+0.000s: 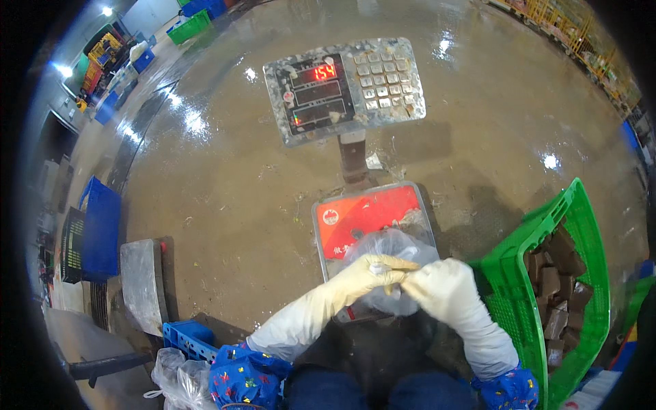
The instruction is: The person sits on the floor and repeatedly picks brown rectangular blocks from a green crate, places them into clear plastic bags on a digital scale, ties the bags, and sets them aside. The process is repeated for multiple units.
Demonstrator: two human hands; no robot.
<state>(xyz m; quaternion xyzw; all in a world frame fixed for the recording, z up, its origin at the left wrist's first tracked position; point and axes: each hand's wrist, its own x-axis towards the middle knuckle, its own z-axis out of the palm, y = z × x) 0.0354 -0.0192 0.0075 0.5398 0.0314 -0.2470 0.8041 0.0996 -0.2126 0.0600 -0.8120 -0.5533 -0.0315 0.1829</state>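
Observation:
A clear plastic bag (386, 244) rests on the red, metal-rimmed platform (365, 208) of an electronic scale. My left hand (374, 273), in a pale yellow rubber glove, pinches the gathered top of the bag. Gloved the same way, my right hand (441, 285) is closed on the bag's top just beside it, and the fingertips of both hands nearly meet. What the bag contains is hard to make out. Beyond the platform, the scale's splattered display and keypad head (345, 89) stands on a post, with red digits lit.
At my right stands a green crate (509, 277) holding several brown wrapped blocks (557, 290). A metal-topped stand (142, 283), blue crates (101, 229) and clear plastic bags (183, 376) are on my left. The concrete floor (225, 198) looks wet. Yellow railings (570, 31) line the far right.

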